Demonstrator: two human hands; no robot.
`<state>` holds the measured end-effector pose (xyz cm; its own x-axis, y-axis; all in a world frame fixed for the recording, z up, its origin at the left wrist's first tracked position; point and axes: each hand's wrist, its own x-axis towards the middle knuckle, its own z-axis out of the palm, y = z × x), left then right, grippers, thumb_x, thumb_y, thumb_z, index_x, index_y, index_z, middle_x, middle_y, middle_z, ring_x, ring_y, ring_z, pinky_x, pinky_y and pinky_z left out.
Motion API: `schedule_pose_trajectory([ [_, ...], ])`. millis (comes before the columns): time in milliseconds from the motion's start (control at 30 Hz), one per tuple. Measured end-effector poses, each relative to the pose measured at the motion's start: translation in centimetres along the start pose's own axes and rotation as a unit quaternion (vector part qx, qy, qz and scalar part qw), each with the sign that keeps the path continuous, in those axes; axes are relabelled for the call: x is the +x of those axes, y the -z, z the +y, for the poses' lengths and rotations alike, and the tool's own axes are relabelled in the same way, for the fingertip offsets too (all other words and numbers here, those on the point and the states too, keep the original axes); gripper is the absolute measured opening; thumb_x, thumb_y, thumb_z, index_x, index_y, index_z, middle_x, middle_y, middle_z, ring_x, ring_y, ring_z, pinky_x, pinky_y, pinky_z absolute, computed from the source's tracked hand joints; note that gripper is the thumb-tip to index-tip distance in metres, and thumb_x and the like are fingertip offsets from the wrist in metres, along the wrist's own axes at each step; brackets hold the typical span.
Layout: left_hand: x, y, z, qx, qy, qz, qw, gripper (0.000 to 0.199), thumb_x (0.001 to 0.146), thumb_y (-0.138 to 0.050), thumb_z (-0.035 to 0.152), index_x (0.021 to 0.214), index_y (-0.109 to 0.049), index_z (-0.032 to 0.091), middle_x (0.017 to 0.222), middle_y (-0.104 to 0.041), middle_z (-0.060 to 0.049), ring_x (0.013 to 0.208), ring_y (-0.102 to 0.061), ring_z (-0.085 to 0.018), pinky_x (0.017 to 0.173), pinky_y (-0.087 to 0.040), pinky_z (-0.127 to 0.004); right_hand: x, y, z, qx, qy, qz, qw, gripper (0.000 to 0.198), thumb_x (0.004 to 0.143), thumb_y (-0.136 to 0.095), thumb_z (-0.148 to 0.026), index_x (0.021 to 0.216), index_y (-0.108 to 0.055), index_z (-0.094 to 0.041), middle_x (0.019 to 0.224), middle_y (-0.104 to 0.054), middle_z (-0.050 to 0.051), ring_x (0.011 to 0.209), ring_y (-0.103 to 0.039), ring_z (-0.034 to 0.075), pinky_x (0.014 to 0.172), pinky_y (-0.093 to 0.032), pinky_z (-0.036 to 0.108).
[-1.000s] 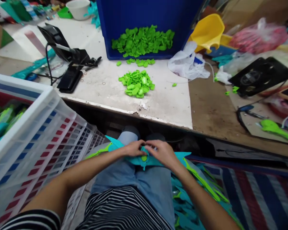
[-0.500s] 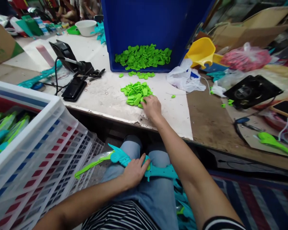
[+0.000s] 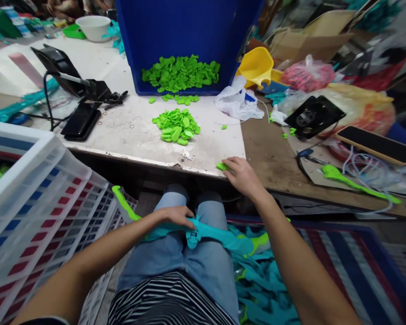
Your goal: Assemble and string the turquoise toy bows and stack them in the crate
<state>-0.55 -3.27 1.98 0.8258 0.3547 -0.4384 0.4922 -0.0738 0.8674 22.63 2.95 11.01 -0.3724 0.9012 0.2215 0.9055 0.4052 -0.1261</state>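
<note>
My left hand (image 3: 176, 216) grips a long teal plastic part (image 3: 219, 235) lying across my thighs. This part has a small clip-like piece (image 3: 192, 238) at its middle and a lime-green strip (image 3: 123, 202) at its left end. At the table's front edge, my right hand (image 3: 241, 177) is closed with its fingertips on a small lime-green plastic piece (image 3: 222, 166); how many pieces are there is hidden. Beyond it lies a pile of similar green pieces (image 3: 176, 126) on the white tabletop (image 3: 142, 146).
A blue bin (image 3: 189, 31) with more green pieces stands behind the pile. At left are a white crate (image 3: 77, 203), a phone (image 3: 81, 121) and a black fan (image 3: 59, 63). Several teal parts (image 3: 264, 280) lie low at right. Another phone (image 3: 377, 144) rests on the right.
My right hand has moved from the green pile toward me and right, to the table edge, with green at its fingertips. The teal part has turned on my lap under my left hand.
</note>
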Motion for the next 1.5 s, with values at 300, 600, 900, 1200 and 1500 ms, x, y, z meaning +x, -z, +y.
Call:
schedule_pose_trajectory([
  [300,1.5,-0.1,-1.3,-0.106,0.049,-0.004,0.993,0.027,0.069,-0.064,0.04,0.076,-0.064,0.013,0.065,-0.057,0.001,0.06,-0.049,-0.011,0.056,-0.035,-0.022,1.9,-0.1,-3.8,-0.135,-0.117,-0.047,0.983,0.033,0.092,-0.047,-0.038,0.099,-0.069,-0.015,0.095,-0.061,0.016,0.085,-0.057,0.027,0.074,-0.044,0.037],
  [600,1.2,-0.1,-1.9,-0.195,0.035,-0.011,0.98,0.045,0.063,-0.069,0.056,0.075,-0.066,0.012,0.064,-0.059,-0.001,0.062,-0.05,-0.014,0.059,-0.036,-0.024,-6.5,-1.3,-5.7,0.072,0.08,0.093,0.99,0.023,0.09,-0.054,-0.029,0.106,-0.063,-0.015,0.108,-0.064,0.015,0.101,-0.057,0.026,0.087,-0.048,0.04],
  [900,1.7,-0.3,-2.6,-0.184,0.002,-0.012,0.983,0.049,0.063,-0.065,0.06,0.072,-0.063,0.012,0.061,-0.052,0.002,0.061,-0.042,-0.011,0.059,-0.033,-0.023,-16.5,-7.8,-11.2,0.157,0.08,0.051,0.983,0.022,0.09,-0.056,-0.026,0.108,-0.066,-0.018,0.107,-0.069,0.011,0.098,-0.058,0.024,0.081,-0.049,0.04],
  [1200,1.2,-0.1,-3.0,-0.106,-0.048,-0.035,0.993,0.057,0.065,-0.06,0.065,0.082,-0.061,0.011,0.072,-0.054,0.0,0.07,-0.045,-0.013,0.063,-0.035,-0.022,-16.9,-9.2,-11.6,0.197,-0.031,0.047,0.979,0.017,0.087,-0.06,-0.037,0.096,-0.069,-0.025,0.104,-0.07,0.005,0.111,-0.053,0.027,0.093,-0.04,0.047],
  [1500,1.9,-0.6,-2.0,-0.017,-0.009,0.002,1.0,0.049,0.065,-0.061,0.057,0.082,-0.061,0.011,0.07,-0.055,0.0,0.064,-0.046,-0.013,0.057,-0.033,-0.023,-15.0,-8.6,-10.4,0.194,-0.189,-0.155,0.95,0.076,0.067,-0.076,-0.046,0.133,-0.049,-0.022,0.118,-0.064,0.012,0.111,-0.055,0.032,0.092,-0.041,0.049],
])
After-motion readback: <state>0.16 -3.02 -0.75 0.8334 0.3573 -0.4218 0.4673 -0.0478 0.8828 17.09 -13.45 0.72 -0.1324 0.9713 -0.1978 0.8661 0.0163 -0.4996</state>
